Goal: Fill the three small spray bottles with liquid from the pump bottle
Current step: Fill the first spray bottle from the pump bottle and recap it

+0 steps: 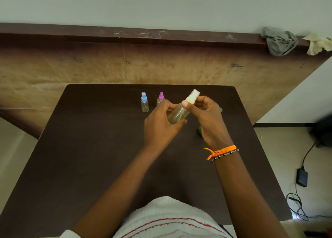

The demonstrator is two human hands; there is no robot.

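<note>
Above the dark table [89,156] I hold the pump bottle [178,114], clear with yellowish liquid and a white pump top, tilted to the right. My left hand [159,124] grips its body. My right hand [206,117] pinches the white top between thumb and fingers. A small spray bottle with a blue cap [144,102] stands upright at the far middle of the table. Beside it a small spray bottle with a purple cap [160,98] stands partly behind my left hand. A green thing [199,131] peeks out from behind my right hand; what it is stays hidden.
A wooden headboard-like panel [125,67] rises behind the table. A grey cloth [279,42] and a pale cloth [318,43] lie on its ledge at the right. On the floor to the right lie a black adapter [302,177] and cables.
</note>
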